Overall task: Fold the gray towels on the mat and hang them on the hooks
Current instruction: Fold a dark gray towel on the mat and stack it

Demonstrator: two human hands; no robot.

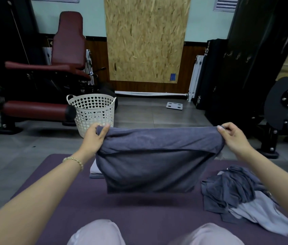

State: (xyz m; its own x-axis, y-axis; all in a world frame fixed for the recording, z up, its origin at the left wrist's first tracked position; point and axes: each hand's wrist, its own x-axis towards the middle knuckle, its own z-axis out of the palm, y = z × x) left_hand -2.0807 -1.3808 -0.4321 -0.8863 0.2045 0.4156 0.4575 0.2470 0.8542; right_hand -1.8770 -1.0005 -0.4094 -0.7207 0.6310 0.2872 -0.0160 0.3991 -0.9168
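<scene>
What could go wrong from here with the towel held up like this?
1. The towel hangs doubled from two corner pinches; if the left hand or right hand slips, the fold may drop open.
2. Lowered carelessly, it could land on the pile beside it and tangle.

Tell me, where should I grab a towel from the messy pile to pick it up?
Probably the dark gray edge on top of the crumpled pile, coming down from above. It lies bunched on the mat, so only raised folds give something to pinch; the flat parts hug the mat. Both hands, left and right, are busy holding the held towel by its top corners, so that goes down first.
</scene>
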